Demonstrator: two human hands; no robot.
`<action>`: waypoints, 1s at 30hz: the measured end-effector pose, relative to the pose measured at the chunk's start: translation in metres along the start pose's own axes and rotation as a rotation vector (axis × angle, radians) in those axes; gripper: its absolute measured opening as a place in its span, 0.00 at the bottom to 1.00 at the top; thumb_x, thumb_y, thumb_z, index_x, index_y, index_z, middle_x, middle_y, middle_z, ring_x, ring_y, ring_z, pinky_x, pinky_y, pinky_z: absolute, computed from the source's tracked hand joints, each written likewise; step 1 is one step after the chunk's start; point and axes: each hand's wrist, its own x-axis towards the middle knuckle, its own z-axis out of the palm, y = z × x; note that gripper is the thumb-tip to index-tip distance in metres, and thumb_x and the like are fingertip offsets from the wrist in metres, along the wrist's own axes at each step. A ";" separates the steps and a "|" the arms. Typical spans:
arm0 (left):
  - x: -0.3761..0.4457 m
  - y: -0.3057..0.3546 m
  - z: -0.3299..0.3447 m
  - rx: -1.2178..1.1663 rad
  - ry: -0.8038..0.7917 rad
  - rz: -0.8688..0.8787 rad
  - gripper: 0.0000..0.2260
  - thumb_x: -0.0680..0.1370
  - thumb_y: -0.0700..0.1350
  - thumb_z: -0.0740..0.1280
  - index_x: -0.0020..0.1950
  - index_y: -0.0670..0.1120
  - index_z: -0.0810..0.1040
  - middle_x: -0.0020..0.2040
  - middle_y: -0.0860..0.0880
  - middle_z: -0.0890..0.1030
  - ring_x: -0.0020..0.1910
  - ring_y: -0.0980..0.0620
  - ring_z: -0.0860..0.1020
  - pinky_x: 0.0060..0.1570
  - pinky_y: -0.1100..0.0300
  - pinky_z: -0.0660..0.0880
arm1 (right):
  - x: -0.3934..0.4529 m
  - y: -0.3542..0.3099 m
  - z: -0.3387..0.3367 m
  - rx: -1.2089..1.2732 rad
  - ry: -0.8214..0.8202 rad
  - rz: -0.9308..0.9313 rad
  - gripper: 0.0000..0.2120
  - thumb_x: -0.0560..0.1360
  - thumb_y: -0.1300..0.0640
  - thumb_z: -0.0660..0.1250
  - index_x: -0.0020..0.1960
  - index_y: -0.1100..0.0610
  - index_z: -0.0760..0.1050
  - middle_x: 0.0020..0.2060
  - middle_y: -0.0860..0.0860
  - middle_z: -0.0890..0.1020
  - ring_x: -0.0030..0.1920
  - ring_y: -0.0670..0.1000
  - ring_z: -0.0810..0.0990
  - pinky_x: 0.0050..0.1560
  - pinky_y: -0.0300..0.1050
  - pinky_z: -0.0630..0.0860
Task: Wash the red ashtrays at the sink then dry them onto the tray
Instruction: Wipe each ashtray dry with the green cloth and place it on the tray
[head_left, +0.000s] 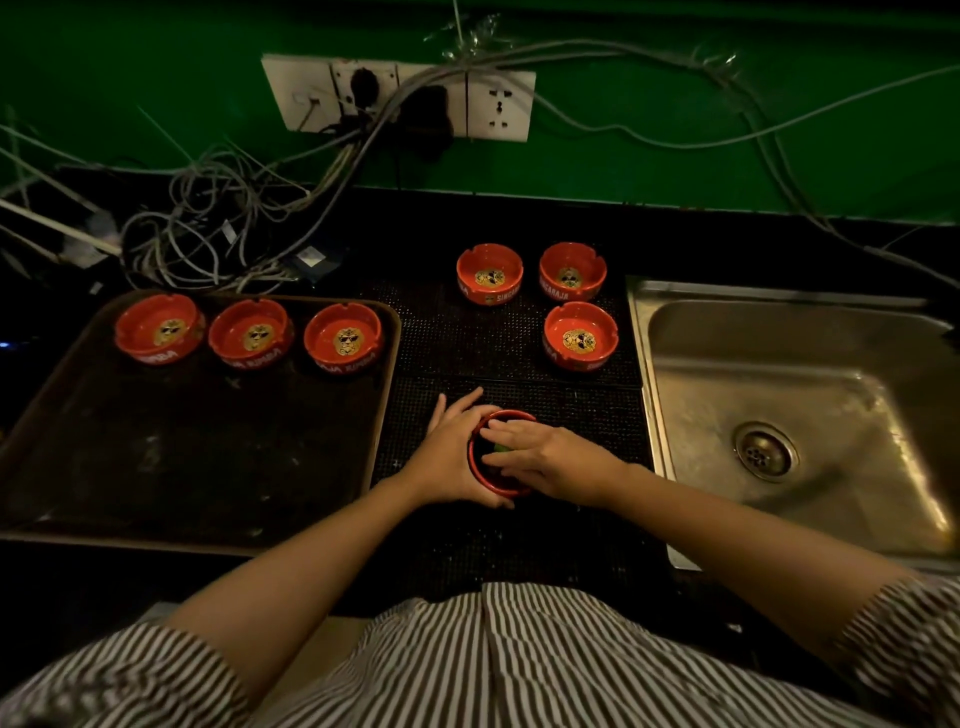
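Observation:
A red ashtray (480, 480) sits on the black mat in front of me, between the tray and the sink. My left hand (451, 457) grips its left side. My right hand (545, 460) reaches into it, fingers pressing something small and green (502, 448) against the inside. Three red ashtrays (158, 328) (250, 332) (344, 335) stand in a row along the far edge of the dark brown tray (208, 467). Three more red ashtrays (489, 273) (572, 270) (580, 335) stand on the mat (457, 332) beside the steel sink (779, 395).
A tangle of grey cables (208, 228) lies on the counter behind the tray. Wall sockets (400, 96) hang on the green wall. The sink's drain (764, 451) shows in the dry-looking basin. My striped shirt fills the bottom of the view.

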 end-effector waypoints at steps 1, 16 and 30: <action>-0.001 0.001 0.002 0.016 0.002 -0.005 0.52 0.56 0.63 0.81 0.74 0.45 0.65 0.70 0.59 0.61 0.77 0.60 0.48 0.75 0.49 0.33 | 0.000 -0.002 0.003 -0.001 0.042 0.023 0.16 0.77 0.61 0.67 0.64 0.59 0.78 0.69 0.59 0.72 0.72 0.57 0.67 0.72 0.52 0.61; -0.010 0.005 0.039 -0.031 0.249 -0.199 0.51 0.55 0.68 0.72 0.69 0.39 0.68 0.66 0.45 0.74 0.69 0.46 0.69 0.77 0.51 0.46 | 0.001 -0.017 0.020 0.029 0.199 0.168 0.16 0.78 0.51 0.59 0.59 0.56 0.80 0.66 0.56 0.76 0.70 0.53 0.71 0.71 0.50 0.66; -0.026 0.028 0.062 0.064 0.427 -0.321 0.42 0.70 0.56 0.71 0.77 0.41 0.58 0.77 0.43 0.61 0.78 0.53 0.47 0.76 0.47 0.35 | 0.012 -0.035 0.044 0.073 0.504 0.382 0.06 0.74 0.53 0.70 0.50 0.53 0.82 0.61 0.50 0.80 0.65 0.48 0.75 0.67 0.47 0.71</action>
